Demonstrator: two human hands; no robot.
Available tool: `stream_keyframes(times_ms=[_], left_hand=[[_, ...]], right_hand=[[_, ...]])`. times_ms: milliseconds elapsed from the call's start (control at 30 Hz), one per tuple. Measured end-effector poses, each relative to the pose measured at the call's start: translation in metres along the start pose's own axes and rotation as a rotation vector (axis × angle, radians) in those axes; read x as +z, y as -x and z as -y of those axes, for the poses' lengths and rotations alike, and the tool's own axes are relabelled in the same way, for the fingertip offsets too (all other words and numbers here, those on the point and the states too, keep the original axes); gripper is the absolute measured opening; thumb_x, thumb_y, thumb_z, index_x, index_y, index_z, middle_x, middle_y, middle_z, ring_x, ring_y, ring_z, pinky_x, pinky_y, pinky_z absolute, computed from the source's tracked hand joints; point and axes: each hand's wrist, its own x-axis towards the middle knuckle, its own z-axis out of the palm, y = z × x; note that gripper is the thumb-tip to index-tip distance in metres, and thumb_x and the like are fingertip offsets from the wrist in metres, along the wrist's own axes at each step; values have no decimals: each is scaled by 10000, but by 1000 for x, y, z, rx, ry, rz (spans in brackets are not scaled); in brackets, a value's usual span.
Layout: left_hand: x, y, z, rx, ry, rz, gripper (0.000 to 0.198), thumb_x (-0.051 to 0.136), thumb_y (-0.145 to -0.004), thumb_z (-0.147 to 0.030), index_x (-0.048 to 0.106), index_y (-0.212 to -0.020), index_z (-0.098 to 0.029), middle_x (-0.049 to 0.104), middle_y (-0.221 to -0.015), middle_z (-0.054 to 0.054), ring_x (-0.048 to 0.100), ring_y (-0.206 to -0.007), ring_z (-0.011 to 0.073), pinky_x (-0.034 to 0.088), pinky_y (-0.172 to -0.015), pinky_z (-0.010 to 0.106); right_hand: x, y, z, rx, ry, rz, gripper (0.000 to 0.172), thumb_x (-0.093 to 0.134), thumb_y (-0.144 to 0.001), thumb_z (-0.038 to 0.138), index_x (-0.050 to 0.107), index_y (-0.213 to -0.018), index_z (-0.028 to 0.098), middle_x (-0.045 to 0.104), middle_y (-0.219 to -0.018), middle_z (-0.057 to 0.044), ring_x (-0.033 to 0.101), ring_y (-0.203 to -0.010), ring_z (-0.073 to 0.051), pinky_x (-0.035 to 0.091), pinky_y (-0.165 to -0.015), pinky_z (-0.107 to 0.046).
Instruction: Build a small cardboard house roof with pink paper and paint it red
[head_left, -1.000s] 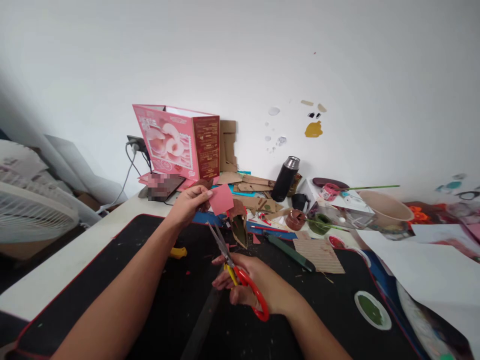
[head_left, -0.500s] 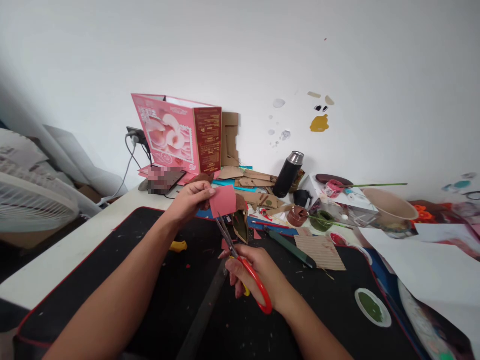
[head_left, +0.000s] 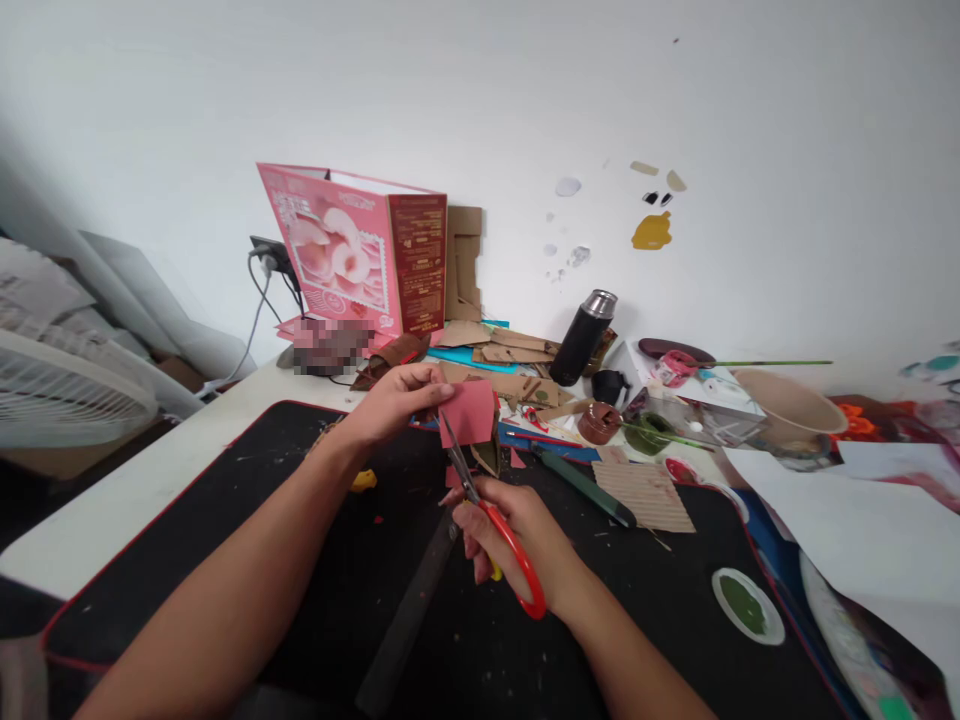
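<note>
Between thumb and fingers, my left hand (head_left: 409, 395) pinches a small pink piece of paper (head_left: 471, 412) by its left edge. My right hand (head_left: 517, 535) is closed around the red and yellow handles of a pair of scissors (head_left: 466, 472). The blades point up and away from me and meet the left part of the paper; whether they have cut into it I cannot tell. Just behind the paper, a brown and green folded piece (head_left: 489, 458) is partly hidden. Small pink scraps (head_left: 517, 458) lie near the blades.
A black mat (head_left: 300, 560) covers the desk. On it lie a green utility-knife-like tool (head_left: 585, 487), corrugated cardboard (head_left: 645, 495), a dark strip (head_left: 409, 620) and a dish of green paint (head_left: 748, 605). Behind stand a black flask (head_left: 581, 340) and a pink box (head_left: 345, 255).
The paper and my left hand have shifted slightly right and down in view. The scissor blades now lie against the paper's left side rather than its lower edge.
</note>
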Motion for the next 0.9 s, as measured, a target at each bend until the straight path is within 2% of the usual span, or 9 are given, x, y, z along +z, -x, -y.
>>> stream_keyframes(times_ms=[433,700,900], left_hand=[[5,2,0,-11,55,-21,449,896,-762,-504,592,-686,-182,449,-599,-61,335,-535,81,260,-519,222],[5,2,2,-15,80,-28,432,902,-755,-481,592,-693,-186,502,-683,-36,426,-592,102,341,-557,233],[2,1,6,-28,99,-14,437,906,-763,-474,587,-690,-184,495,-687,-36,431,-598,102,345,-560,231]], right_hand=[[2,0,-4,31,-26,-35,566,685,-940,716,704,-1109,176,589,-656,43,575,-452,-110,468,-452,-219],[2,-1,-7,27,-11,-41,535,635,-986,694,684,-1129,181,596,-651,45,589,-446,-117,483,-459,-225],[1,0,2,9,26,-55,543,643,-973,704,696,-1112,182,572,-605,59,586,-419,-121,469,-448,-228]])
